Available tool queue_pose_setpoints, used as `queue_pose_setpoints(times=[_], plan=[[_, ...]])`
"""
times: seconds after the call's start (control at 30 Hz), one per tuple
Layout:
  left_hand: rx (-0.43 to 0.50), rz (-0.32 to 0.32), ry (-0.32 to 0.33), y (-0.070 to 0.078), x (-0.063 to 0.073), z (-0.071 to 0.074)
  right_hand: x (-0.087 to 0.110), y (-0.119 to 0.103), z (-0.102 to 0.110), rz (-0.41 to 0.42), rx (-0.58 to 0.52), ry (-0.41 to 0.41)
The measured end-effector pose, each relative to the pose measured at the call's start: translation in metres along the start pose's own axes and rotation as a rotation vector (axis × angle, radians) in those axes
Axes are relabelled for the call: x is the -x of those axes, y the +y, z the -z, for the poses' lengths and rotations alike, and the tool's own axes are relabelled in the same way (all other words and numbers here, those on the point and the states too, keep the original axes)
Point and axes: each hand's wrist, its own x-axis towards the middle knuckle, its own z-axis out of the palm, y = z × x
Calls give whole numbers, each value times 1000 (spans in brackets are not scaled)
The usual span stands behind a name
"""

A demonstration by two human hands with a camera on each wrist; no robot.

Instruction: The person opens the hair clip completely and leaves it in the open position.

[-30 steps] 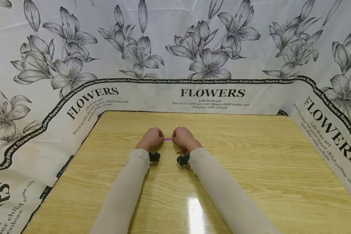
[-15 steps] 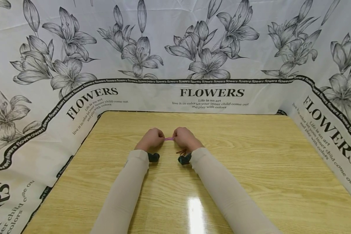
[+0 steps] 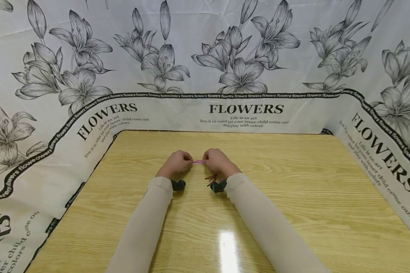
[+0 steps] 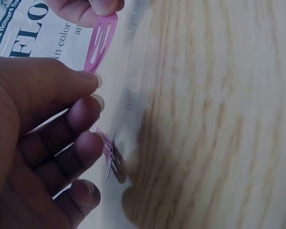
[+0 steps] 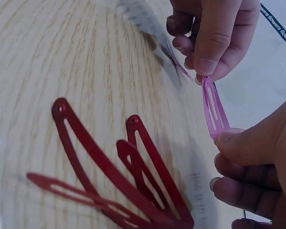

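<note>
A pink snap hair clip (image 3: 198,162) is stretched between my two hands, clear of the tabletop. My left hand (image 3: 177,162) pinches its narrow riveted end with thumb and index finger. At the wider, rounded end, my right hand (image 3: 218,161) pinches it the same way. The left wrist view shows the slotted hair clip (image 4: 93,53) lying nearly flat between the fingertips. Beyond the left fingers, another pink hair clip (image 4: 107,151) sits on the table, partly hidden. Several red hair clips (image 5: 105,164) lie in a loose pile beside my right wrist.
The wood-grain table (image 3: 294,197) spreads around both forearms. White flower-print cloth (image 3: 246,76) rises behind it and along its sides. A dark wrist camera mount (image 3: 178,185) projects inward from the left sleeve, and a similar mount (image 3: 218,185) from the right.
My hands have drifted slightly apart, the right one moving right, so more of the pink hair clip shows between them. More of the red hair clips is visible beside the right wrist.
</note>
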Motion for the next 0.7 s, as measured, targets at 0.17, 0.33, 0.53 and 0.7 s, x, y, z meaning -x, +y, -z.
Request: queue_pose_setpoints(times=[0.17,0.33,0.53,0.7], plan=[[46,-13,9,-1,-1,-3,6,-1,5,10,-1,0],[117,-9,22,-3,-2,-6,13,0,8,4,-21,-2],[197,9,19,-2,1,-10,21,2,8,1,-48,5],[233,-15,21,0,4,-12,29,4,9,3,-85,-2]])
